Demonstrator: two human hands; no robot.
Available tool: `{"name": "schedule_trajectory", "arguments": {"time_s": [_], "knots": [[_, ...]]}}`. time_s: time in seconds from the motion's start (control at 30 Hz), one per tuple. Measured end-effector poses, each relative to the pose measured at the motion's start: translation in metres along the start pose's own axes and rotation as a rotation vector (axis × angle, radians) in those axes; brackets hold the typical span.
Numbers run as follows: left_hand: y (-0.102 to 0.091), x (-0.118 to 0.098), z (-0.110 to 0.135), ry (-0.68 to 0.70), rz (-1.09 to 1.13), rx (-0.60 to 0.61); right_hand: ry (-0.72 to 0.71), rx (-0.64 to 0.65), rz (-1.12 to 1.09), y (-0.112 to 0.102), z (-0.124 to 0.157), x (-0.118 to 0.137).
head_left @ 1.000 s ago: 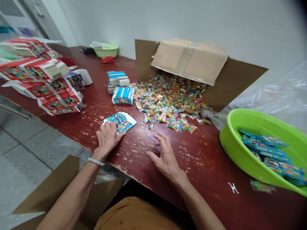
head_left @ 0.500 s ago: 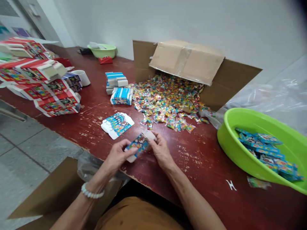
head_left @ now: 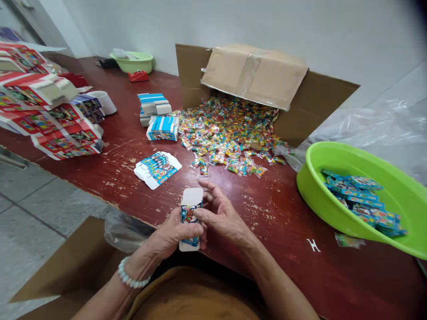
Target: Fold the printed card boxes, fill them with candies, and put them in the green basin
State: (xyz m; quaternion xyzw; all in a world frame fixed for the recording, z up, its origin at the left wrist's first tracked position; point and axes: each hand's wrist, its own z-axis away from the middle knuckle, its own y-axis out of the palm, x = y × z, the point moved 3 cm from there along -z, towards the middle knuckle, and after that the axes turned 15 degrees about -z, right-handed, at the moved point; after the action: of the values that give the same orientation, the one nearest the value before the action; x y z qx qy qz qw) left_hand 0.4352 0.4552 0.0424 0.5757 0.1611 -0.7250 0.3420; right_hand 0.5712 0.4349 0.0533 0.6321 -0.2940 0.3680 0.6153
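Gripping a small blue printed carton (head_left: 191,218) upright, the left hand (head_left: 173,235) wraps its lower half from the left side, thumb across the front face. Right hand (head_left: 222,215) closes on the same carton from the right – fingertips on its upper edge and front, just below the open white top flap. Both hands sit close to the body, over the near edge of the dark red table (head_left: 276,213), paint chipped all over. A white bead bracelet (head_left: 130,276) rings the left wrist.

Just beyond the hands lies a fanned stack of flat blue cartons (head_left: 157,168), unfolded, on the tabletop. Past that – a heap of small colourful wrapped sweets (head_left: 227,135) spilling from a tipped brown cardboard box (head_left: 263,84), its flap hanging over the pile. Left of the heap stand a few blue-and-white boxes (head_left: 160,121), stacked and bundled. Far left, red printed display boxes (head_left: 43,115) piled unevenly at the table's edge, a roll of white tape (head_left: 105,101) beside them. At the back, a pale green bowl (head_left: 133,62) and a red tape dispenser (head_left: 138,76).

To the right, well apart from the hands, a bright green basin (head_left: 360,195) holds finished blue cartons (head_left: 362,198); one loose sweet packet (head_left: 348,240) lies just in front of it. Clear plastic sheeting (head_left: 376,129) sits behind the basin. An open cardboard box (head_left: 60,271) stands on the floor, lower left.
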Motion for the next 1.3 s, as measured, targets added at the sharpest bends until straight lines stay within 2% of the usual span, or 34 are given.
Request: {"name": "schedule_trajectory", "arguments": {"time_s": [0.07, 0.13, 0.2, 0.27, 0.4, 0.53, 0.6, 0.67, 0.77, 0.87, 1.0, 1.07, 1.17, 1.23, 1.3], "knots": [[-0.002, -0.002, 0.0, -0.015, -0.049, -0.1, -0.048, -0.059, -0.019, -0.002, 0.001, 0.0], [-0.003, -0.004, 0.0, -0.048, -0.081, -0.182, -0.016, -0.096, -0.014, -0.003, 0.002, -0.001], [-0.002, -0.003, -0.003, -0.079, -0.075, -0.234, 0.046, -0.124, 0.018, -0.003, 0.003, -0.004], [-0.002, -0.001, -0.007, -0.077, -0.068, -0.257, 0.023, -0.187, 0.087, -0.004, 0.002, -0.004], [-0.003, 0.001, -0.013, 0.04, -0.166, -0.363, -0.173, -0.356, 0.246, -0.013, 0.0, 0.002], [-0.003, 0.003, -0.007, 0.174, -0.18, -0.564, -0.203, -0.462, 0.204, -0.023, 0.0, 0.0], [-0.003, 0.004, -0.003, 0.198, -0.252, -0.617, -0.225, -0.455, 0.176, -0.024, 0.001, -0.003], [-0.004, 0.008, -0.003, 0.18, -0.289, -0.615, -0.231, -0.408, 0.151, -0.023, 0.001, -0.006], [-0.01, 0.013, -0.008, 0.124, -0.243, -0.548, -0.193, -0.35, 0.119, -0.024, -0.002, -0.008], [-0.019, 0.013, -0.013, 0.105, -0.231, -0.47, -0.079, -0.303, 0.056, -0.03, -0.007, -0.005], [-0.025, 0.009, -0.014, 0.11, -0.385, -0.372, 0.046, -0.252, -0.049, -0.036, -0.011, 0.0], [-0.023, 0.005, -0.014, 0.142, -0.402, -0.33, 0.02, -0.199, 0.014, -0.035, -0.012, 0.003], [-0.016, 0.0, -0.013, 0.157, -0.189, -0.371, -0.108, -0.192, 0.153, -0.033, -0.012, 0.006], [-0.008, -0.001, -0.012, 0.073, -0.044, -0.39, -0.178, -0.231, 0.148, -0.033, -0.009, 0.007], [0.002, 0.0, -0.011, -0.047, 0.016, -0.308, -0.21, -0.239, 0.16, -0.032, -0.006, 0.007]]}}
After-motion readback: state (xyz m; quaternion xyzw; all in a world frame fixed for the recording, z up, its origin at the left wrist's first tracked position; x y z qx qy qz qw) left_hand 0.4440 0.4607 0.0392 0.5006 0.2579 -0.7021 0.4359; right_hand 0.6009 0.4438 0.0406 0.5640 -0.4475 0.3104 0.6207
